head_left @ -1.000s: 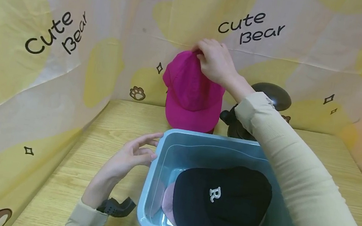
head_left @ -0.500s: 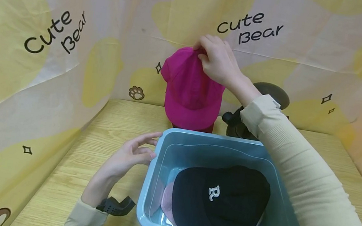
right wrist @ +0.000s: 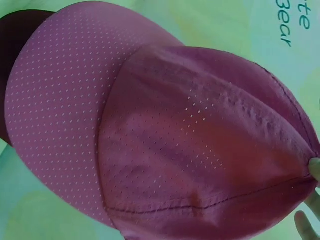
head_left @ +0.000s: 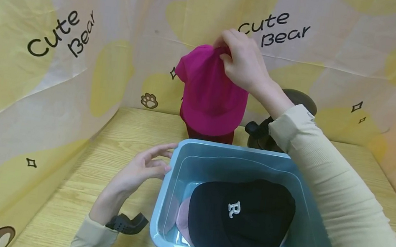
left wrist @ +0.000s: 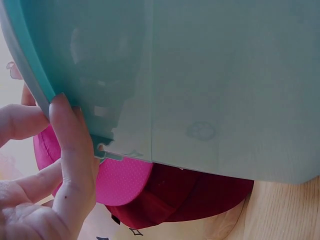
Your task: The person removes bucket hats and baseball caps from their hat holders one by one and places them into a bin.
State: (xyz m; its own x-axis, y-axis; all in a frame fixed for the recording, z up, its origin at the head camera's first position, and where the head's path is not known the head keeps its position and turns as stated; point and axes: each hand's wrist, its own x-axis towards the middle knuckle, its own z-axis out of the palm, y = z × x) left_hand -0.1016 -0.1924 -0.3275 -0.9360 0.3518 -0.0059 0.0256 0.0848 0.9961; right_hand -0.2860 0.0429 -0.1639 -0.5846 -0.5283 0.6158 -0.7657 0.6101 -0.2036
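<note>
Near the back, my right hand [head_left: 246,60] pinches a bright pink baseball cap [head_left: 213,96] at the top of its crown. The cap hangs brim down, and its dotted brim [right wrist: 60,110] shows in the right wrist view. A dark red cap [head_left: 209,135] stands behind and below it, partly hidden; its red cloth [left wrist: 190,197] also shows in the left wrist view. My left hand [head_left: 138,170] touches the left rim of a blue plastic tub [head_left: 166,237] with its fingertips. Inside the tub lies a black cap [head_left: 245,223] with a white R, over a pale pink item [head_left: 183,222].
A dark round object [head_left: 298,98] on a black base [head_left: 260,136] stands behind the tub, partly covered by the right sleeve. A patterned cloth [head_left: 122,11] hangs behind and left of the wooden table [head_left: 136,127].
My right hand has lifted the pink cap upward, so more of the dark red cap shows beneath it. The left hand and the tub have barely moved.
</note>
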